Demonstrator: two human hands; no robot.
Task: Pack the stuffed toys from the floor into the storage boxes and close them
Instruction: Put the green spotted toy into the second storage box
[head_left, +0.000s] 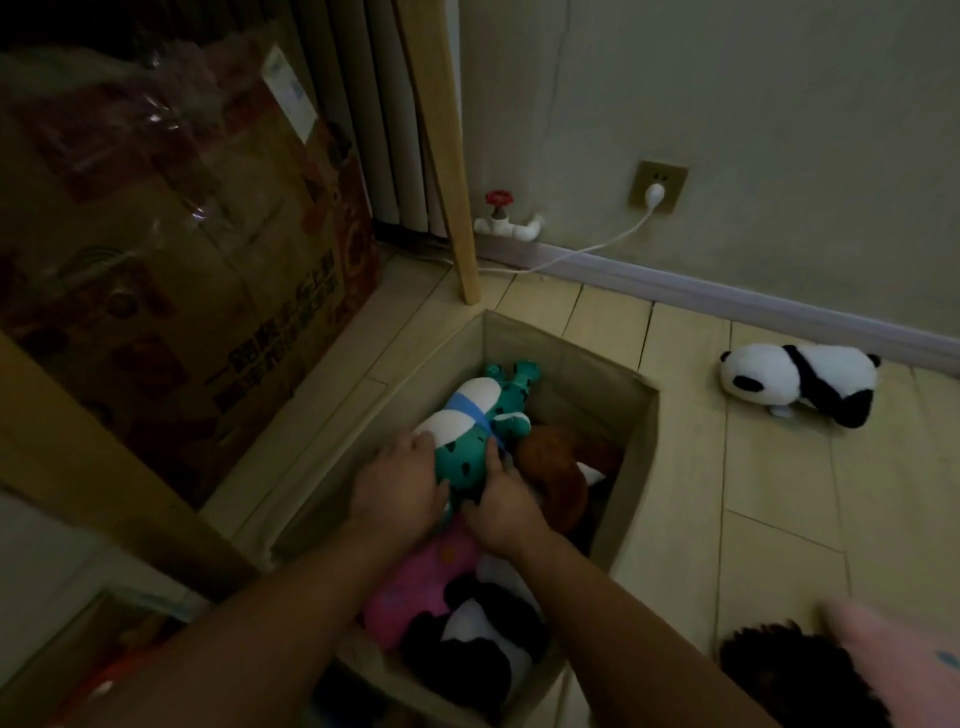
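Both hands, left hand (400, 493) & right hand (501, 512), squeeze the green toy (470, 441) inside the open box (636, 457), w/ a panda (802, 384) lying on the floor (779, 493) nearby

Home room: radiator (363, 104), wall socket (658, 187)

Both arms reached forward, and the left hand (397, 491) and right hand (501, 506) had curled fingers, side by side.
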